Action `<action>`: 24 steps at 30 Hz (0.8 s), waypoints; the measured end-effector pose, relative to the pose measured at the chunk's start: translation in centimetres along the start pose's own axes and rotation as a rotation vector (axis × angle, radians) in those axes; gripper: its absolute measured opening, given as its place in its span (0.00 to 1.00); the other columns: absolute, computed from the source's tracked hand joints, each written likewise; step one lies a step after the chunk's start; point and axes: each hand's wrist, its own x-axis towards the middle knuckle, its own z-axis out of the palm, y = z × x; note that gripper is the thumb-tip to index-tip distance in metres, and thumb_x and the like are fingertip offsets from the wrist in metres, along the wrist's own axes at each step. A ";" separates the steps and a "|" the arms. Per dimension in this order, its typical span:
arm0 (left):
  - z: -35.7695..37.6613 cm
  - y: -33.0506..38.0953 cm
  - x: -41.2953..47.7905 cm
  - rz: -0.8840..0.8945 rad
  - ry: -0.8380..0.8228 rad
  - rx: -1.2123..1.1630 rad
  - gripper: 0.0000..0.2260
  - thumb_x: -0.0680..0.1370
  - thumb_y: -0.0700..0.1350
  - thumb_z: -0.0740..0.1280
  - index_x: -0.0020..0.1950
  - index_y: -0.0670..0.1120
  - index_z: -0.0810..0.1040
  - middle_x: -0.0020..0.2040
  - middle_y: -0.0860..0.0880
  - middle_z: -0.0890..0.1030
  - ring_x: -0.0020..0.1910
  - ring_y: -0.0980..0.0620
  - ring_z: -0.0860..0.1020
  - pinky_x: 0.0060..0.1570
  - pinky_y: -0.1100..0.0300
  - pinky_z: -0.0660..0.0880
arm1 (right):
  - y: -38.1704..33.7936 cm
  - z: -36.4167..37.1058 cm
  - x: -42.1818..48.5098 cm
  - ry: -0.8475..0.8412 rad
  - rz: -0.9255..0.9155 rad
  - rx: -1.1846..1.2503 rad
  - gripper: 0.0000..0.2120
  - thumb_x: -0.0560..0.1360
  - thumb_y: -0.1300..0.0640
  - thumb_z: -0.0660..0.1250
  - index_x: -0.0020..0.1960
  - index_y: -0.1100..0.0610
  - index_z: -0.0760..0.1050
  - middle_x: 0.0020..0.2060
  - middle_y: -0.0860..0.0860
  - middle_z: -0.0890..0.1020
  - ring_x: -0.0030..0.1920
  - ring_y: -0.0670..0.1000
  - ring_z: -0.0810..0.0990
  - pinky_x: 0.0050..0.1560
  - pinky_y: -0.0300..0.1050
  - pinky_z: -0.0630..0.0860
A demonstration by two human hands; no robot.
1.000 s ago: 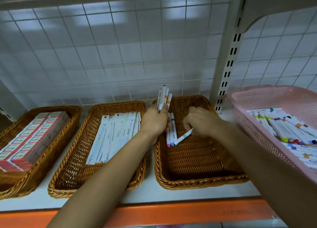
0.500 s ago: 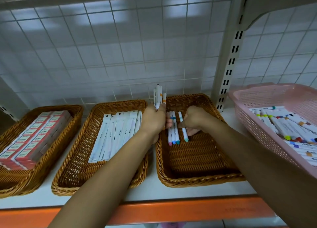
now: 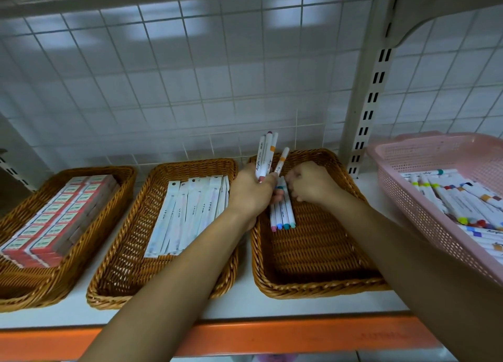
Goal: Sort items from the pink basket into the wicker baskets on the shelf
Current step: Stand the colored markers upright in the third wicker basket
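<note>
My left hand (image 3: 249,195) grips a bundle of white markers (image 3: 265,157) that stand upright over the back left corner of the right wicker basket (image 3: 313,291). One orange-banded marker (image 3: 281,160) leans out of the bundle to the right. My right hand (image 3: 313,183) hovers just right of it with curled fingers, and nothing shows in its grasp. Under both hands, several markers (image 3: 283,214) lie side by side in that basket. The pink basket (image 3: 408,198) at the right holds many more markers (image 3: 457,198).
The middle wicker basket (image 3: 163,299) holds flat white packs (image 3: 187,212). The left wicker basket (image 3: 68,280) is filled with red boxes (image 3: 54,217). A slotted shelf upright (image 3: 364,111) stands between the right wicker basket and the pink one. An orange shelf edge (image 3: 272,337) runs along the front.
My right hand laid a teal-tipped marker beside the others in the right wicker basket, let it go and rose toward the bundle. The orange-banded marker now leans out from the bundle.
</note>
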 end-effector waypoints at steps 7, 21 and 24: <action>-0.1 -0.3 0.0 0.065 0.038 0.098 0.12 0.79 0.45 0.65 0.61 0.42 0.74 0.48 0.43 0.82 0.44 0.47 0.83 0.45 0.49 0.81 | -1.0 -2.0 -1.5 -0.291 0.057 0.663 0.05 0.77 0.61 0.63 0.50 0.58 0.77 0.39 0.53 0.82 0.39 0.49 0.81 0.37 0.39 0.76; 0.1 -0.3 -0.3 0.033 0.006 0.047 0.02 0.80 0.43 0.63 0.47 0.48 0.74 0.40 0.48 0.80 0.39 0.51 0.83 0.48 0.48 0.81 | 1.4 -0.4 -0.4 -0.084 0.237 0.123 0.06 0.74 0.59 0.69 0.48 0.60 0.75 0.37 0.55 0.79 0.34 0.49 0.79 0.29 0.39 0.75; 0.1 -0.4 -0.2 0.030 0.018 0.040 0.01 0.80 0.44 0.62 0.50 0.48 0.72 0.41 0.47 0.80 0.40 0.50 0.84 0.47 0.49 0.81 | 1.4 -0.1 -0.3 -0.093 0.162 0.075 0.05 0.74 0.58 0.70 0.44 0.58 0.75 0.38 0.55 0.81 0.35 0.49 0.81 0.33 0.41 0.79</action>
